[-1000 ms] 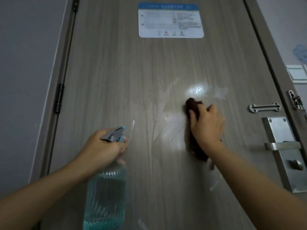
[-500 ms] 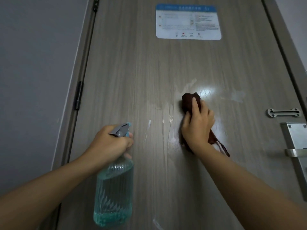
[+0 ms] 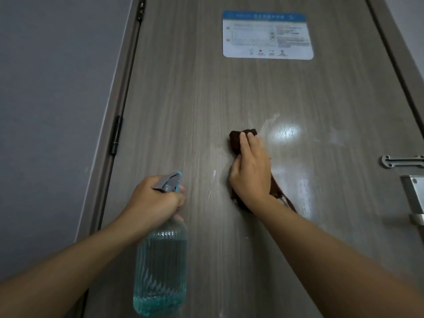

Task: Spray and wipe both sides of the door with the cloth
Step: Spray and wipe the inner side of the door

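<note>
A grey-brown wood-grain door (image 3: 206,88) fills the view and stands shut. My right hand (image 3: 251,171) presses a dark brown cloth (image 3: 236,140) flat against the door near its middle; the cloth shows above my fingers and trails below my wrist. Wet shiny streaks lie to the right of the cloth. My left hand (image 3: 153,200) grips the neck and trigger of a clear spray bottle (image 3: 160,269) holding blue liquid, lower left, a little away from the door.
A blue-and-white notice (image 3: 267,34) is stuck high on the door. A black hinge (image 3: 115,135) sits on the left frame, beside a grey wall (image 3: 50,88). At the right edge are a metal door guard (image 3: 401,161) and a lock plate with lever handle (image 3: 415,198).
My right hand has slid the cloth leftward across the door, leaving a wet sheen to its right. The view has swung left, so the lock hardware sits nearer the right edge.
</note>
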`<state>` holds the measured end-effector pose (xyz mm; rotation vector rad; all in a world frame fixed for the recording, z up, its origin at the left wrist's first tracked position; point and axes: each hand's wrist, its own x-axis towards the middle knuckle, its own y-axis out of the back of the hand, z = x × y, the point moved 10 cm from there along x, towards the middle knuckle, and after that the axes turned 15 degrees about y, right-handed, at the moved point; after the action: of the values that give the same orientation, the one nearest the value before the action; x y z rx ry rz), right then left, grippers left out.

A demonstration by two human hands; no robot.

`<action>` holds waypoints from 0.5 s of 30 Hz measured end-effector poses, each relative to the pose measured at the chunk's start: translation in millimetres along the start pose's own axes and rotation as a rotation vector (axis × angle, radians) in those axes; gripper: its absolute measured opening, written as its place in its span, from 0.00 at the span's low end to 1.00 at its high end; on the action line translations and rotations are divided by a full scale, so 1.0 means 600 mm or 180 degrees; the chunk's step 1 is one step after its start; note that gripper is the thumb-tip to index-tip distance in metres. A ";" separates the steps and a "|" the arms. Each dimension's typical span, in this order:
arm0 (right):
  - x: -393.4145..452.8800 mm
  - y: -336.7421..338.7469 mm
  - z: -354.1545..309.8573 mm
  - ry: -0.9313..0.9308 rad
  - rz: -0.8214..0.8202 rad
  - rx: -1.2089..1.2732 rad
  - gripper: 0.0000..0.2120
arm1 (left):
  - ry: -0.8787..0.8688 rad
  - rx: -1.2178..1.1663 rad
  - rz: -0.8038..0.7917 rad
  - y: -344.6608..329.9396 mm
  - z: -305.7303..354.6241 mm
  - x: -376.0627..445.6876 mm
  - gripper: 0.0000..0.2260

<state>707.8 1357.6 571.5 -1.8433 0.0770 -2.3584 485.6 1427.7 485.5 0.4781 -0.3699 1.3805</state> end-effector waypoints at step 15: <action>0.042 -0.014 -0.010 0.0264 -0.0016 0.0189 0.24 | -0.0109 0.0103 -0.0106 -0.005 -0.005 0.011 0.17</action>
<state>695.4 1361.7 595.6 -1.7215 0.0113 -2.4130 489.9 1434.6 485.9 0.5328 -0.3663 1.3490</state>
